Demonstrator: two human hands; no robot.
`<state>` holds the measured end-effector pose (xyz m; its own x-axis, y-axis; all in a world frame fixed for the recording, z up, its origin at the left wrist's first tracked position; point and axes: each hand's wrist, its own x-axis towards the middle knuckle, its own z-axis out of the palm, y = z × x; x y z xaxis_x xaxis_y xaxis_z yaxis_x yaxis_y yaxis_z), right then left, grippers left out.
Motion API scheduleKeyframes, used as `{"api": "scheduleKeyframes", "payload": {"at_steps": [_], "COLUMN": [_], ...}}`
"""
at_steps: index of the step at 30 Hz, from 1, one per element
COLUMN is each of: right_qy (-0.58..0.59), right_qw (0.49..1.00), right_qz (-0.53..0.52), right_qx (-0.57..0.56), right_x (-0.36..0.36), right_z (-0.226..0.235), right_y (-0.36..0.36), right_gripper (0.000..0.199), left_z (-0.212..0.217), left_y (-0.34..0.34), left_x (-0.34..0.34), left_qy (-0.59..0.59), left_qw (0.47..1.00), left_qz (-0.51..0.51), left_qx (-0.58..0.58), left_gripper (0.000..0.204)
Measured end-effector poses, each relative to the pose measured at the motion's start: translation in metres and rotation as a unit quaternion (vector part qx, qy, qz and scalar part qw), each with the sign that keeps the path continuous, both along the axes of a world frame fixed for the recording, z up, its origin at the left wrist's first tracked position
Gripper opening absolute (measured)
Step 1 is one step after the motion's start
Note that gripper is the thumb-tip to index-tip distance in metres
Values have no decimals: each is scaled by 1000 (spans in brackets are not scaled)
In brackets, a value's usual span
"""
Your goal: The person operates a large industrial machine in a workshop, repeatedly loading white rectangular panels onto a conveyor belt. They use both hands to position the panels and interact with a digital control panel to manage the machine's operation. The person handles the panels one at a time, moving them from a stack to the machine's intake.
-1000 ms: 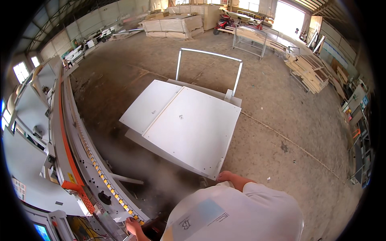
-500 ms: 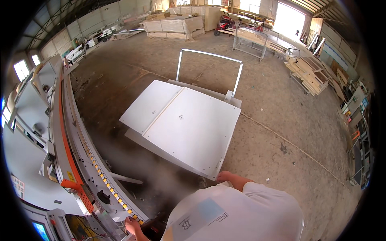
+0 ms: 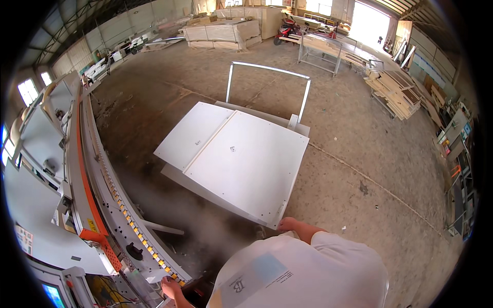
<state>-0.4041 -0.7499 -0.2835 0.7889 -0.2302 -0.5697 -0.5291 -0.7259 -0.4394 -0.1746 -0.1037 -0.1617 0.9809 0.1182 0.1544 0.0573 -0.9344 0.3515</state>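
At the lower left, my left hand (image 3: pixel 170 287) rests against the near end of a long machine bed (image 3: pixel 146 233), beside its row of yellow blocks. The fingers there are small and partly hidden, so I cannot tell their grip. My right hand (image 3: pixel 289 224) is closed, its fingers curled at the near corner of a large white panel (image 3: pixel 251 164). Whatever it may hold is hidden. A second, narrower white panel (image 3: pixel 192 134) lies left of the first, a thin strip between them. Both lie flat on a stack whose lower boards stick out, in front of a metal handle frame (image 3: pixel 269 68).
The machine's orange rail (image 3: pixel 87 169) runs far along my left, with a lit screen (image 3: pixel 52 295) near me. A support leg (image 3: pixel 163 227) juts toward the stack. Wrapped board piles (image 3: pixel 221 35), a red scooter (image 3: pixel 285 32), a metal-framed table (image 3: pixel 321 50) and loose boards (image 3: pixel 393 92) stand farther off.
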Motion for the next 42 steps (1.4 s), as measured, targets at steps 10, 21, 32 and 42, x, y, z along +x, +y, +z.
{"api": "scheduleKeyframes", "payload": {"at_steps": [10, 21, 32, 42], "right_qy": [-19, 2, -69, -44], "right_qw": [1000, 1000, 994, 991], "right_qz": [22, -9, -20, -66], "right_qx": [12, 27, 81, 106], "right_x": [-5, -4, -18, -17], "right_z": [0, 7, -31, 36], "right_y": [-4, -6, -22, -13], "right_gripper": [39, 42, 23, 27], "left_z": [10, 1, 18, -10], "left_y": [-9, -7, -18, 1], "left_x": [-2, -2, -6, -3], "left_qy": [-6, -25, 13, -29], "left_qw": [1000, 1000, 998, 996], "left_qz": [5, -3, 54, 56], "left_qx": [0, -10, -8, -56], "left_gripper": [15, 15, 29, 28]}}
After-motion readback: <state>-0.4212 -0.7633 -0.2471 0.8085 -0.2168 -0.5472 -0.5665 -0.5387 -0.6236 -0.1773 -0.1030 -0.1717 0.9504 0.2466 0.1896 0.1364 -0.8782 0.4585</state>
